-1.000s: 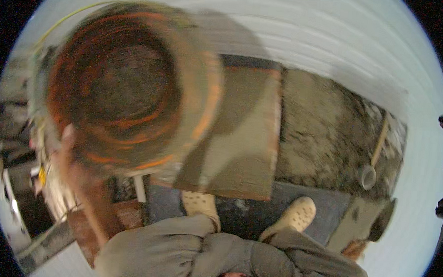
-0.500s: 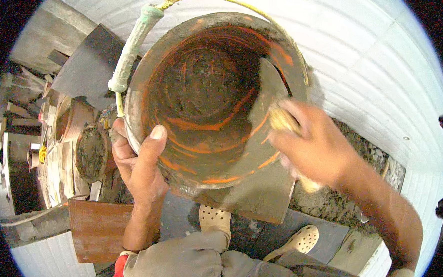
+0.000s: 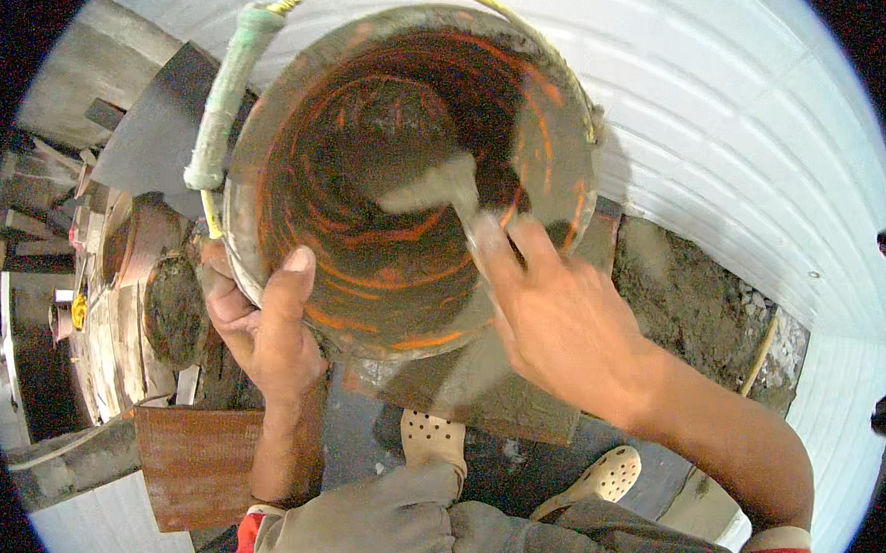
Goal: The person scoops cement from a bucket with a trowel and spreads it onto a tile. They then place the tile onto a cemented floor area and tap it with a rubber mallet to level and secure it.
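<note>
A mortar-crusted bucket is tilted with its mouth toward me, orange streaks showing through the grey film inside. My left hand grips its near left rim, thumb on the inner side and fingers underneath. In my right hand is a trowel, its pale grey blade inside the bucket and blurred by motion. The fingers wrap round its handle and mostly hide it. A yellow wire handle with a pale green grip arches over the bucket's far side.
Beneath the bucket lies a mortar-smeared board. Wet mortar or soil lies to the right, along a white ribbed panel wall. A brown board is at lower left. Beyond it are wood scraps and another container. My clogs stand below.
My right hand has moved left with the trowel, from the bucket's right rim into its mouth. The bucket and my left hand have shifted slightly left and up in view.
</note>
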A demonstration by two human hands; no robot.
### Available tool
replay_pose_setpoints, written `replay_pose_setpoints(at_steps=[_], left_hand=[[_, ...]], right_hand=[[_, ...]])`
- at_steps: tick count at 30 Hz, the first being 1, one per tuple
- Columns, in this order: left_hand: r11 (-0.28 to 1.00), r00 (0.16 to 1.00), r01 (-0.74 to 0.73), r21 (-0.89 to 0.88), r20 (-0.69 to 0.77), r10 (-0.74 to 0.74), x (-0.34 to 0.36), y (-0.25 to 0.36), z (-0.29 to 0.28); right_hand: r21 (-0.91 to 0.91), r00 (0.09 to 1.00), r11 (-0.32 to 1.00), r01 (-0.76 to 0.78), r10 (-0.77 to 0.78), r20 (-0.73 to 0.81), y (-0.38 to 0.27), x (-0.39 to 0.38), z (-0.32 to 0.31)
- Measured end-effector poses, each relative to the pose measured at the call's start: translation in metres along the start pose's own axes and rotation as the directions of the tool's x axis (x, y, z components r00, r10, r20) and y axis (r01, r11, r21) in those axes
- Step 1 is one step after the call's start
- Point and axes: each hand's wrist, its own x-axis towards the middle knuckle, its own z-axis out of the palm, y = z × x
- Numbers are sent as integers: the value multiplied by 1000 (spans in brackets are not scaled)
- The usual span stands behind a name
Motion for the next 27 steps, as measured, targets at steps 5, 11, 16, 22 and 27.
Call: replay_pose_setpoints(at_steps=[5, 11, 16, 22, 27], left_hand=[[997, 996, -59, 44, 69, 56, 3, 4, 5], [989, 997, -76, 129, 11, 75, 1, -2, 2], [985, 990, -139, 101, 20, 138, 4, -1, 3], [960, 979, -203, 191, 26, 202, 4, -7, -2], [979, 986, -161, 123, 69, 154, 12, -7, -10]], right_hand=[[-164, 998, 986, 39, -30, 54, -4, 5, 7], [-55, 999, 998, 42, -42, -13, -1, 1, 13], [-98, 971, 991, 88, -64, 229, -3, -2, 17], [-80, 973, 996, 43, -60, -221, 4, 5, 15], [-161, 994, 982, 101, -105, -21, -6, 9, 23]])
